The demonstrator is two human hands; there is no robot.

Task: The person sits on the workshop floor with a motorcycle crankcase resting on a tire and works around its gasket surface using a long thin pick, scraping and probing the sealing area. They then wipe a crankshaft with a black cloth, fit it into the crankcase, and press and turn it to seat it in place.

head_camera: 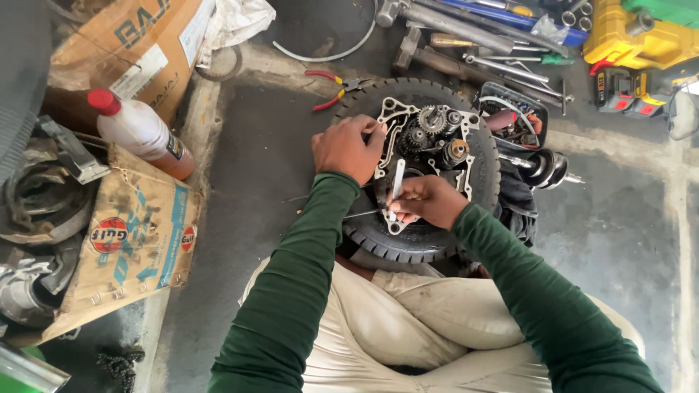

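Note:
An engine case (429, 142) with bare gears and a pale gasket rim lies on top of a black tyre (408, 236) on the floor. My left hand (346, 149) rests on the case's left edge, fingers curled over the rim. My right hand (429, 200) grips a thin white stick-like tool (397, 185) and presses its tip against the gasket face at the near side of the case. Both arms wear dark green sleeves.
Red-handled pliers (331, 87) lie behind the tyre. A red-capped bottle (142, 131) and cardboard boxes (135, 240) stand at the left. Hammers, wrenches (473, 44) and a yellow power tool case (633, 44) lie at the back right. A small parts tray (513, 116) sits beside the tyre.

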